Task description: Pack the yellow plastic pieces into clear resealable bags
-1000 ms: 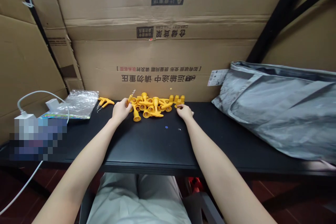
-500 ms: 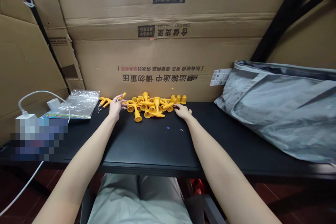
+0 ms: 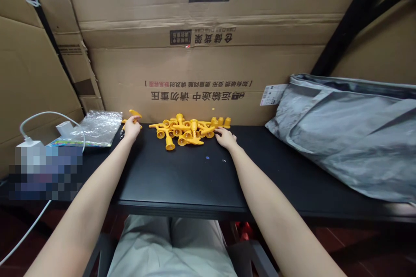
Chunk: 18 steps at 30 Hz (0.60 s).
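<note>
My left hand is closed on a yellow corkscrew, its curved handle sticking up above the fingers. Under and behind that hand lie other yellow corkscrews, partly hidden, with thin metal spirals showing at the side. Across the back middle of the table spreads a pile of yellow bell-ended, T-shaped pieces. My right hand rests at the pile's right end, fingers loosely apart, the tips by a yellow piece. Several small yellow cups stand upright just behind it.
Cardboard walls the back of the black table. Clear plastic packaging, a white charger with cable and a blurred-out item are at left. A large grey bag fills the right side. A blue dot marks the tabletop.
My left hand has moved left, away from the pile to the corkscrews by the plastic packaging, with a yellow handle held up in it. My right hand stays about where it was.
</note>
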Each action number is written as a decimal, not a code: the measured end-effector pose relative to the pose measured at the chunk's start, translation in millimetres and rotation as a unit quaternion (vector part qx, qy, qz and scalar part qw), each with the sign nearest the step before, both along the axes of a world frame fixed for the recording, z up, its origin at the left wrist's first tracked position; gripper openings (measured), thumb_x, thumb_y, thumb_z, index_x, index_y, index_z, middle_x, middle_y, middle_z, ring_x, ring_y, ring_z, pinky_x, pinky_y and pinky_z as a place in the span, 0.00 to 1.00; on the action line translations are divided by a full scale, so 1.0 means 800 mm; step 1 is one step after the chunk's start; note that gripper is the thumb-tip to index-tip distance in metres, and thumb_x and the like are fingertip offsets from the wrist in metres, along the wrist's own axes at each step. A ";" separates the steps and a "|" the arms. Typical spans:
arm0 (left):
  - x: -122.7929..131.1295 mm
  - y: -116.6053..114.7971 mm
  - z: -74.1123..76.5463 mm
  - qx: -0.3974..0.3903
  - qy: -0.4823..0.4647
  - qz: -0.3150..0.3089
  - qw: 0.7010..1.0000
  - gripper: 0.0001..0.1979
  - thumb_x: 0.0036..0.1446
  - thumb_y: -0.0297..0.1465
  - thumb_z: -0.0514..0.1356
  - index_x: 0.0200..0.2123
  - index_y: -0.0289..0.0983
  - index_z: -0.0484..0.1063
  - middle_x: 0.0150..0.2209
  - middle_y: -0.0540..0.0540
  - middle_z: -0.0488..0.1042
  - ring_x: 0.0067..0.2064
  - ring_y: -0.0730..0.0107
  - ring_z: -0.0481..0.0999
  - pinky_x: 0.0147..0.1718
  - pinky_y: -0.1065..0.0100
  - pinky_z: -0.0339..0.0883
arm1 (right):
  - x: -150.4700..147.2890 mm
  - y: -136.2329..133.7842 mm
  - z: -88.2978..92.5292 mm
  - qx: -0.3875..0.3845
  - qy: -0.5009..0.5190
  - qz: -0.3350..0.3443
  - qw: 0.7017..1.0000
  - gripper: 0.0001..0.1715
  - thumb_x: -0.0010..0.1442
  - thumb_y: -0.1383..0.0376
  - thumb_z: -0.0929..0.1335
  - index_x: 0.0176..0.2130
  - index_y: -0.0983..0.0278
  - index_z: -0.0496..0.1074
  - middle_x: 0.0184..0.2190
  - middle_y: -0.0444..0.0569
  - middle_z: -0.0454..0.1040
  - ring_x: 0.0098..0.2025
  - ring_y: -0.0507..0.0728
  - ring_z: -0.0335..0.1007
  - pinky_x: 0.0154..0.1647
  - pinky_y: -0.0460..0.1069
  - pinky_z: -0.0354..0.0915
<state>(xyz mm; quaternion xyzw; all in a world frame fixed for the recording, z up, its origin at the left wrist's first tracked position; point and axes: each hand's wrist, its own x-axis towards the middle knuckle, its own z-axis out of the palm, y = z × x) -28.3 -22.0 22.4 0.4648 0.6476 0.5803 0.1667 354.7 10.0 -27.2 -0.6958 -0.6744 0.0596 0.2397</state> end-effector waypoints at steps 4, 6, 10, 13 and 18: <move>-0.024 0.009 -0.012 -0.041 0.203 0.019 0.978 0.19 0.46 0.17 0.53 0.39 0.35 0.75 0.38 0.40 0.77 0.45 0.58 0.76 0.48 0.60 0.66 | 0.000 -0.001 -0.001 0.031 0.006 0.002 1.000 0.22 0.58 0.67 0.62 0.50 0.54 0.72 0.61 0.48 0.62 0.60 0.65 0.59 0.56 0.69 0.54; -0.033 0.013 -0.018 -0.060 0.233 0.029 0.970 0.19 0.46 0.18 0.53 0.40 0.36 0.75 0.38 0.39 0.78 0.46 0.57 0.75 0.49 0.58 0.65 | 0.000 -0.002 -0.001 0.033 0.007 -0.005 0.999 0.22 0.58 0.67 0.62 0.49 0.55 0.73 0.60 0.48 0.63 0.59 0.65 0.60 0.56 0.69 0.55; -0.046 0.021 -0.026 -0.097 0.254 0.039 0.961 0.20 0.43 0.18 0.54 0.39 0.37 0.74 0.40 0.40 0.78 0.48 0.55 0.74 0.48 0.57 0.64 | -0.001 -0.003 0.001 0.022 0.003 -0.011 1.000 0.21 0.58 0.66 0.62 0.50 0.57 0.72 0.61 0.49 0.62 0.60 0.64 0.59 0.57 0.67 0.56; -0.053 0.026 -0.031 -0.122 0.271 0.038 0.954 0.21 0.40 0.18 0.56 0.40 0.36 0.73 0.45 0.37 0.76 0.50 0.53 0.73 0.48 0.57 0.64 | -0.002 -0.005 0.002 0.015 -0.003 -0.008 1.000 0.21 0.59 0.66 0.61 0.51 0.58 0.72 0.61 0.50 0.61 0.60 0.63 0.58 0.57 0.66 0.56; -0.061 0.029 -0.039 -0.146 0.316 0.036 0.937 0.22 0.41 0.18 0.57 0.42 0.33 0.72 0.50 0.33 0.72 0.52 0.51 0.71 0.50 0.56 0.63 | -0.002 -0.006 0.003 0.015 -0.003 -0.009 1.000 0.21 0.59 0.66 0.61 0.51 0.57 0.72 0.61 0.50 0.62 0.60 0.64 0.58 0.57 0.67 0.56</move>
